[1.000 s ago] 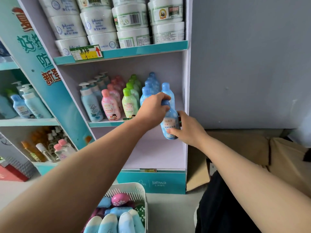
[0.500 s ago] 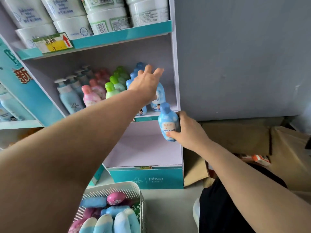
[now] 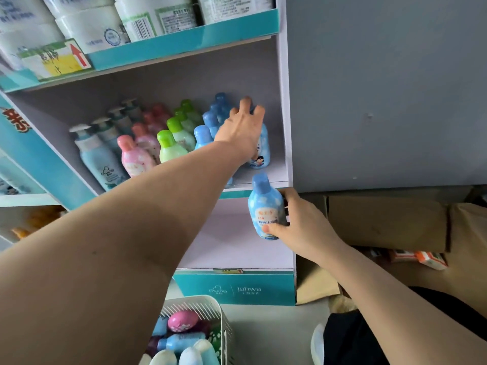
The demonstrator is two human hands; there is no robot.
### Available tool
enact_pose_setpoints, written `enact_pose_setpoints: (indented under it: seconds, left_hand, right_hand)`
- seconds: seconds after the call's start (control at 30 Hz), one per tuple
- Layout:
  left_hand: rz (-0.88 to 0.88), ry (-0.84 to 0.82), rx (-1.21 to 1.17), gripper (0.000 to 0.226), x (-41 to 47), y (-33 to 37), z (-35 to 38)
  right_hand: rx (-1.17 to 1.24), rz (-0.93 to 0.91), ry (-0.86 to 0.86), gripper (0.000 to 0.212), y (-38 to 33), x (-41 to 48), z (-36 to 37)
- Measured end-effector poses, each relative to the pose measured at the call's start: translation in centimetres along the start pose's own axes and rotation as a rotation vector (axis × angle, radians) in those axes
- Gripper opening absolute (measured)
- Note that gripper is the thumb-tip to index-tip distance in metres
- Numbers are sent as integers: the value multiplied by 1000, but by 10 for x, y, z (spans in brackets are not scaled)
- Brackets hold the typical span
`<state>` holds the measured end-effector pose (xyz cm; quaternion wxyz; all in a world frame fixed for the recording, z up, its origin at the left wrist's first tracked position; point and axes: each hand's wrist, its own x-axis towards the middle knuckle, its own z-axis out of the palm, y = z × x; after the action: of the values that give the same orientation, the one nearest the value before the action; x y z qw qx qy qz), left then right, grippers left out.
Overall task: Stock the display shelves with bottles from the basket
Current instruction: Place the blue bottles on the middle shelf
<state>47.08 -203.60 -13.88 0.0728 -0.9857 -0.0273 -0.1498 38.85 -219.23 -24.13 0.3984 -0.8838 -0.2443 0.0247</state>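
Observation:
My right hand (image 3: 303, 225) grips a blue bottle (image 3: 264, 204) upright, just below the front edge of the middle shelf of the display unit (image 3: 286, 114). My left hand (image 3: 241, 130) reaches into that shelf with fingers stretched out over the top of a blue bottle (image 3: 262, 151) standing at the right end. Rows of pump bottles (image 3: 97, 159), pink bottles (image 3: 134, 156), green-capped bottles (image 3: 170, 146) and blue bottles (image 3: 210, 122) fill the shelf to its left. The white basket (image 3: 200, 304) at the bottom holds several more bottles.
White tubs (image 3: 89, 30) are stacked on the upper shelf behind a yellow tag with a red arrow (image 3: 56, 60). Flattened cardboard boxes (image 3: 382, 219) lie on the floor to the right, against a grey wall. Another shelf unit stands at the left edge.
My left hand let go of the blue bottle my right hand holds, rose into the middle shelf and now lies over the standing blue bottle at its right end. The view moved closer.

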Motion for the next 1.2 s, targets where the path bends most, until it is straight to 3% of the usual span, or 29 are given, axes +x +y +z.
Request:
enact_pose_setpoints:
  seconds: [0.13, 0.33, 0.43, 0.6, 0.77, 1.0, 1.2]
  left_hand:
    - [-15, -20, -103, 89, -8, -2, 4]
    - [-119, -9, -276, 77, -40, 0, 2]
    - [-93, -19, -328, 62, -53, 7, 8]
    - [-112, -215, -335, 42, -51, 13, 24]
    - [-109, -234, -344, 9, -43, 10, 45]
    - [-88, -241, -369, 13, -26, 11, 53]
    - [-93, -249, -333, 30, -5, 12, 55]
  right_hand:
    - [-24, 6, -10, 53, 0, -1, 2]
    - [-15, 7, 2, 55, 0, -9, -1]
    - [-30, 19, 13, 57, 4, -15, -5]
    - [-58, 31, 27, 59, 9, -21, -12]
    - [-25, 28, 36, 55, 14, -17, -14]
    - [4, 49, 53, 52, 19, -14, -18]
    - [-21, 57, 38, 54, 17, -13, -18]
